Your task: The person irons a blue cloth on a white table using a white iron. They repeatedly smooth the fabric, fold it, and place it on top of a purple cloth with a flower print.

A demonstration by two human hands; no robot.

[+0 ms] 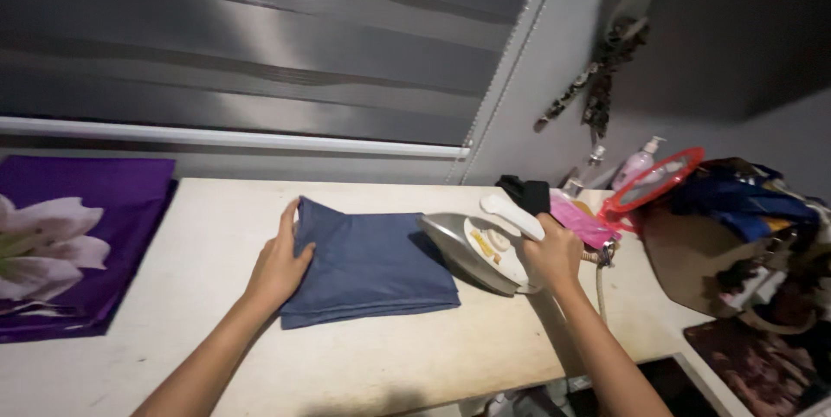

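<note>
While ironing, purple cloth point(78, 235) left, bag point(718, 253) right

Left hand point(279, 268) lies flat, fingers spread forward; right hand point(550, 254) curls in a closed grip, forearm extended.

Lying flat on the tabletop point(216, 235): folded blue cloth point(372, 266); silver-and-white electric iron point(476, 248) tilting at its right edge.

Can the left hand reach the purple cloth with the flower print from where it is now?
Probably yes. The left hand rests on the folded blue cloth, and the purple cloth lies farther left on the same table, with only bare surface between them.
</note>
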